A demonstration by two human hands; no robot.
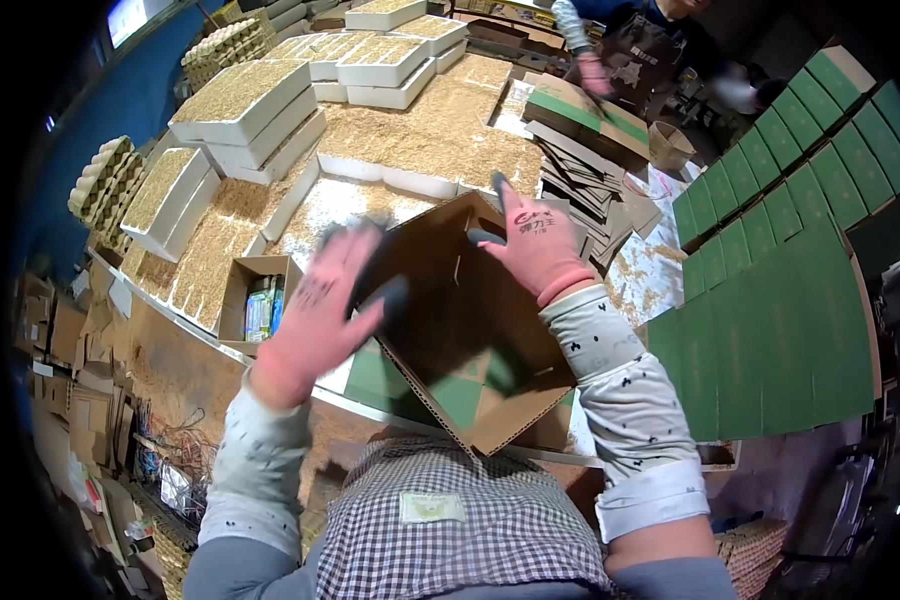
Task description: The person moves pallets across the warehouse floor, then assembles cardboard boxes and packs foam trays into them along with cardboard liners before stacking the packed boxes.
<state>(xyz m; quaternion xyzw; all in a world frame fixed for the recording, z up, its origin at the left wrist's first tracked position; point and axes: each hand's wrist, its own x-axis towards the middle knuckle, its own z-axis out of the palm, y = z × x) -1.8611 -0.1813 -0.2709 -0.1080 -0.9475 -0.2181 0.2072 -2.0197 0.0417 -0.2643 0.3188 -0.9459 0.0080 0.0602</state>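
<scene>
A brown cardboard box (435, 300), its top open towards me, stands in front of my apron at the table edge. Green and tan cardboard shows at its lower end. My right hand (542, 240), in a pink glove with dark fingertips, straddles the box's right wall, thumb on the inside and index finger past the far corner; its other fingers are hidden. On the left side, my left hand (320, 305), in a matching glove, is slightly blurred. Its fingers are spread and it holds nothing, close beside the box's left edge.
White foam trays (240, 105) filled with tan grain-like material are stacked at the back left. Egg cartons (105, 190) stand left, near a small box of packets (263, 305). Green boxes (805, 150) line the right; another person (630, 50) works across the table beside flattened cardboard (585, 185).
</scene>
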